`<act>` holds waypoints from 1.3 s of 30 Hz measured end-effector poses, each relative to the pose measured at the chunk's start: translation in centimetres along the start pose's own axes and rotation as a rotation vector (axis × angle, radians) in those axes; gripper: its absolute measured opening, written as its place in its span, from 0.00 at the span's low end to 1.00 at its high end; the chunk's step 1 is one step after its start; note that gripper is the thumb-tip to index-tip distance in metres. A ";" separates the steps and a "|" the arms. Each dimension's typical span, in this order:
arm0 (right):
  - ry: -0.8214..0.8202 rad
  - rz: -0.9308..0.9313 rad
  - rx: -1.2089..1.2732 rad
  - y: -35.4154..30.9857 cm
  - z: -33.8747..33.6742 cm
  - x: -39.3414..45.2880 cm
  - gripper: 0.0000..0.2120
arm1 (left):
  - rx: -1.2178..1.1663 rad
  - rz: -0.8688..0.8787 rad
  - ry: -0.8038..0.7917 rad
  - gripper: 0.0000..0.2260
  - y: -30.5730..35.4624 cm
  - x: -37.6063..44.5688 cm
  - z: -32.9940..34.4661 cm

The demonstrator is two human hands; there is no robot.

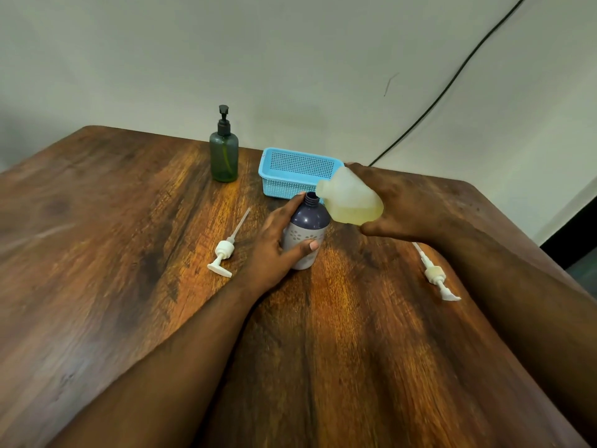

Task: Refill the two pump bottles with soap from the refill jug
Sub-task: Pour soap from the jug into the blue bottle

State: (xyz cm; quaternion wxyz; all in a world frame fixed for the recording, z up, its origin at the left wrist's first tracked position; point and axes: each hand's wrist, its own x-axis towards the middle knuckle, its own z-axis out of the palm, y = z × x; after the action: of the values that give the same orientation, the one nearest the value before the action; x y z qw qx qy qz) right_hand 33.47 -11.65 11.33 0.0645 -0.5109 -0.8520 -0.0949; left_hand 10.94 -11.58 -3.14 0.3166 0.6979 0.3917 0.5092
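Observation:
A purple bottle (307,226) with its neck uncapped stands at the table's middle, and my left hand (274,245) grips its body. My right hand (407,205) holds the translucent refill jug (350,198) tilted on its side, its mouth just above and right of the purple bottle's neck. Yellowish soap lies in the jug's lower part. A green pump bottle (224,155) with its black pump on stands at the back. One white pump head (224,250) lies left of the purple bottle; another pump head (436,274) lies to the right.
A blue perforated basket (298,171) sits behind the purple bottle, near the wooden table's (129,253) far edge. A black cable (452,82) runs down the wall behind. The table's right edge drops off close to my right forearm.

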 end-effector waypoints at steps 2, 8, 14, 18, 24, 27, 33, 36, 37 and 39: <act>0.002 -0.009 -0.014 0.0 -0.1 0.0 0.46 | 0.001 -0.003 -0.004 0.35 0.0 0.0 0.0; 0.021 -0.013 -0.051 0.1 0.1 0.1 0.47 | 0.006 -0.001 -0.001 0.35 0.1 0.0 0.0; -0.008 0.002 -0.115 -0.1 -0.3 0.3 0.47 | 0.003 0.002 0.001 0.35 0.1 0.0 0.0; -0.015 0.011 -0.123 -0.1 -0.2 0.3 0.48 | 0.000 -0.001 -0.002 0.35 -0.1 0.0 0.0; -0.024 0.018 -0.132 0.0 -0.3 0.4 0.48 | 0.009 0.001 0.002 0.35 -0.1 0.0 0.1; -0.043 0.020 -0.122 -0.2 -0.5 0.3 0.48 | 0.000 -0.004 0.000 0.35 -0.1 0.0 0.0; -0.045 0.031 -0.146 -0.3 -0.5 0.2 0.48 | 0.000 0.003 0.001 0.34 -0.1 0.0 0.1; -0.055 0.037 -0.150 -0.3 -0.6 0.3 0.48 | 0.003 0.005 0.002 0.34 0.0 0.0 0.1; -0.057 0.037 -0.150 -0.4 -0.7 0.3 0.48 | 0.006 0.008 0.003 0.34 -0.1 0.0 0.1; -0.058 0.040 -0.147 -0.4 -0.6 0.3 0.48 | 0.010 0.008 0.002 0.34 -0.2 0.1 0.1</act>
State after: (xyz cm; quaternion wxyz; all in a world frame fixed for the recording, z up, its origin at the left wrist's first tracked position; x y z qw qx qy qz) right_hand 32.96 -11.69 11.96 0.0039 -0.5338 -0.8338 -0.1410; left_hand 10.98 -11.45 -3.28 0.3109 0.7004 0.3918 0.5092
